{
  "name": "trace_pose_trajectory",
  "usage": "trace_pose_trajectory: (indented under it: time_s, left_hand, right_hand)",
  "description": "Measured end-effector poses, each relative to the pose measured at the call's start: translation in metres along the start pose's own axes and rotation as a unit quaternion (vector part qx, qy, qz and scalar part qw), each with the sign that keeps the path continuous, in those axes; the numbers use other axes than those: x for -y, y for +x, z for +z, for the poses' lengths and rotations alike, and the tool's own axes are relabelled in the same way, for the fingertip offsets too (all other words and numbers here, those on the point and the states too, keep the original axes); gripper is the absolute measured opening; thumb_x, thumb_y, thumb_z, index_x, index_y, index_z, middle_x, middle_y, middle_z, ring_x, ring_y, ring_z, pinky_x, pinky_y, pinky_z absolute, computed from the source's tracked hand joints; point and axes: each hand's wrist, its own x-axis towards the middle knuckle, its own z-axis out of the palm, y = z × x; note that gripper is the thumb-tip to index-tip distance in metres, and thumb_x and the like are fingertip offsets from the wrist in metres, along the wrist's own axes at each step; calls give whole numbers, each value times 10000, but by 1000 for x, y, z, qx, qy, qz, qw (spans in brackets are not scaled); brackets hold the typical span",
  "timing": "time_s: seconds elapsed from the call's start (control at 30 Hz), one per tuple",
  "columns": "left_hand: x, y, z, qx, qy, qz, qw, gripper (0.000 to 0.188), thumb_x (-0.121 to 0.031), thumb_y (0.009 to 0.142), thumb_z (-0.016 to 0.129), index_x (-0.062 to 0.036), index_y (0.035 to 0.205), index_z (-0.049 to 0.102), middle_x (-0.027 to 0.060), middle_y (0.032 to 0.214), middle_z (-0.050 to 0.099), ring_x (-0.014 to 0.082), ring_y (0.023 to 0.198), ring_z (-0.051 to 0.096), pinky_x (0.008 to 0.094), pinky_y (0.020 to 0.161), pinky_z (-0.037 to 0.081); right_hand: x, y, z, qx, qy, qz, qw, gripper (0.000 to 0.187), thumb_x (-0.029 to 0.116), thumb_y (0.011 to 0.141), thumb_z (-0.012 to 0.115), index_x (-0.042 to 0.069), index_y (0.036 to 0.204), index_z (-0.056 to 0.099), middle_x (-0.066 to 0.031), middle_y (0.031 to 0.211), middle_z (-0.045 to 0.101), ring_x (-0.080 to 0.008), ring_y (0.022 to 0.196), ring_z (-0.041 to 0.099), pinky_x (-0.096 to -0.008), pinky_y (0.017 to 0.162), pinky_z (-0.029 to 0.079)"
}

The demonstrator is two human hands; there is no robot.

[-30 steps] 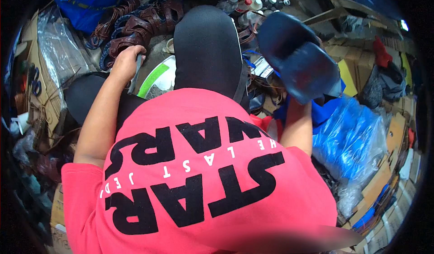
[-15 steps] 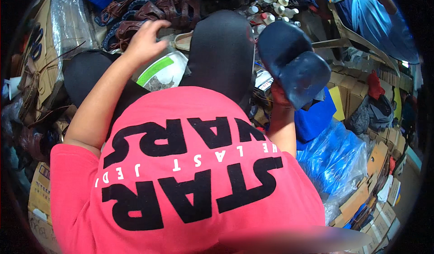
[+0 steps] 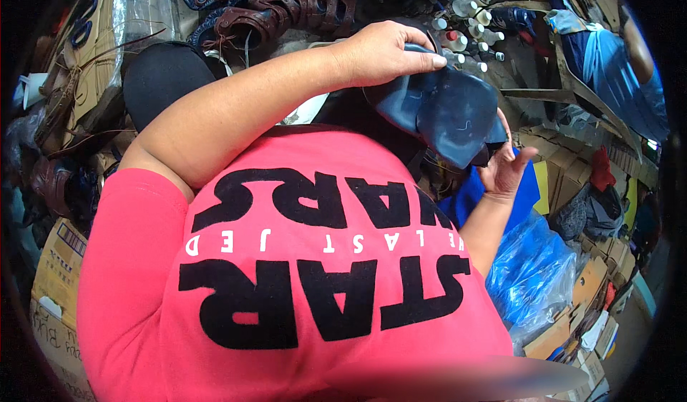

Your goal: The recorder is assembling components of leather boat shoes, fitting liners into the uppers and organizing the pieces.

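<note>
A dark blue, glossy, rounded form (image 3: 458, 116), with a step across its middle, lies tilted over my lap; its kind is unclear. My left hand (image 3: 393, 50) reaches across and grips its far end, thumb on top and the other fingers hidden behind. At its near right edge is my right hand (image 3: 503, 169), palm turned up, with thumb and fingers spread. One finger runs up along that edge; whether it touches I cannot tell. My left forearm covers part of a pale container (image 3: 308, 109) between my legs.
Brown strappy leather shoes or uppers (image 3: 286, 8) are lined up at the far left. Several small bottles (image 3: 472, 26) with white and red caps stand beyond the blue form. Blue sheeting in clear plastic (image 3: 533, 259) and stacked cardboard (image 3: 562, 169) are at the right. Cardboard (image 3: 54, 280) stands at the left.
My left hand has swung right from above the pale container and taken hold of the blue form's far end. My right hand has loosened its hold; its fingers now spread. The form has turned slightly.
</note>
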Motion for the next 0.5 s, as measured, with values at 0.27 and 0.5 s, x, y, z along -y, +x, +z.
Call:
trace_pose_trajectory:
  time_s: [0.27, 0.5]
  left_hand:
    - [1, -1, -1, -3, -51, -30, 998, 386, -379, 853, 587, -34, 1022, 629, 40, 882, 631, 98, 828, 574, 250, 773, 461]
    - [9, -6, -4, -12, -105, -41, 994, 339, -345, 867, 578, -41, 1007, 632, 16, 879, 621, 78, 816, 559, 234, 759, 455]
  right_hand:
    - [-31, 10, -41, -30, -57, 60, 996, 552, 355, 839, 593, 55, 1268, 417, -75, 1209, 528, -238, 1100, 513, -408, 937, 409]
    - [-25, 16, 10, 5, 164, 3, 986, 750, 622, 798, 476, 34, 1260, 437, -127, 1266, 482, -282, 1169, 453, -456, 1006, 325]
